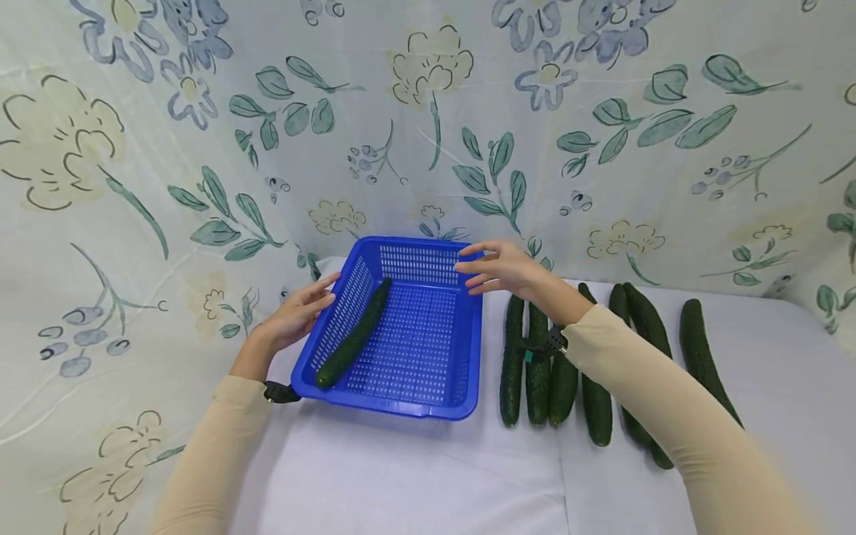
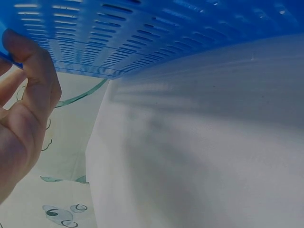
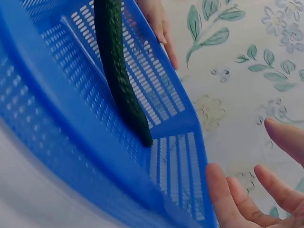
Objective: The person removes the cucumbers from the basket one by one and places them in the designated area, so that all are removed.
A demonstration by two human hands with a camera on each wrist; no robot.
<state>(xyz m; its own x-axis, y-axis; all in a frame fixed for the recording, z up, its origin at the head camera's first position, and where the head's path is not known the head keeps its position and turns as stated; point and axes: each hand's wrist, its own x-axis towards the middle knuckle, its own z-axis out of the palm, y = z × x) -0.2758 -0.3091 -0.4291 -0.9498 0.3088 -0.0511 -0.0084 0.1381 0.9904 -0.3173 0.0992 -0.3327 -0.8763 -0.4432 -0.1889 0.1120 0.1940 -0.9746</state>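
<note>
A blue perforated plastic basket [image 1: 401, 407] stands on the white cloth, with one dark green cucumber [image 1: 354, 338] lying along its left inner wall. At the basket's left side is my left hand [image 1: 294, 316]; its extended fingers rest against the outside of the wall near the rim, as the left wrist view also shows. My right hand [image 1: 498, 267] hovers at the back right corner of the basket, fingers spread and holding nothing. In the right wrist view its fingers [image 3: 221, 194] overlap the rim's edge.
Several more cucumbers [image 1: 511, 364] lie roughly side by side on the white table cloth [image 1: 428, 475] to the right of the basket, partly hidden under my right forearm. One cucumber [image 1: 702, 353] lies farther right. A floral curtain [image 1: 414, 148] hangs behind the table.
</note>
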